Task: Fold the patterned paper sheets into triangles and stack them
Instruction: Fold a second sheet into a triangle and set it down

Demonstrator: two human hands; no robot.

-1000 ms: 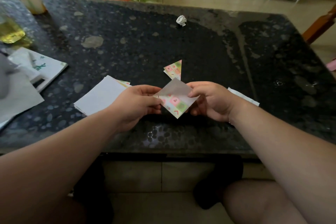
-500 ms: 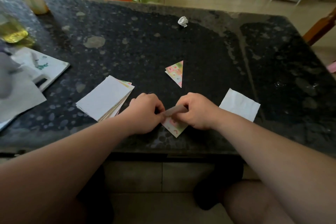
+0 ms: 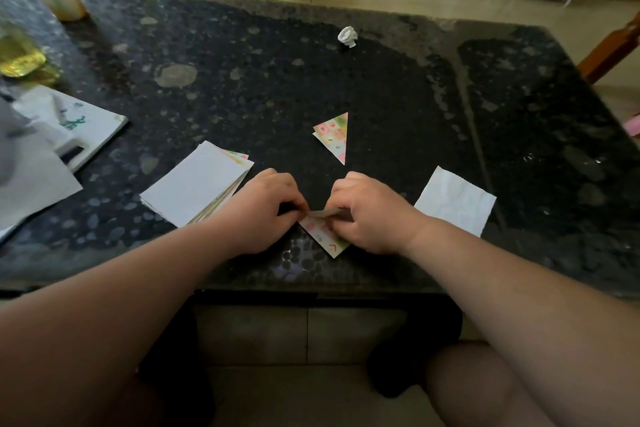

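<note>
Left hand (image 3: pixel 266 208) and right hand (image 3: pixel 374 215) pinching patterned sheet (image 3: pixel 325 236), triangle (image 3: pixel 334 137) beyond, paper stack (image 3: pixel 197 184) alongside

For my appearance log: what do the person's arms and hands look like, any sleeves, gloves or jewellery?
The left forearm and right forearm are bare to the frame edge, with no sleeves in view. The left hand and right hand wear no gloves. No watch, bracelet or ring shows on the visible parts.

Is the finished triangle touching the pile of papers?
Apart. The head view shows a strip of dark table between the finished triangle and the pile of papers.
</note>
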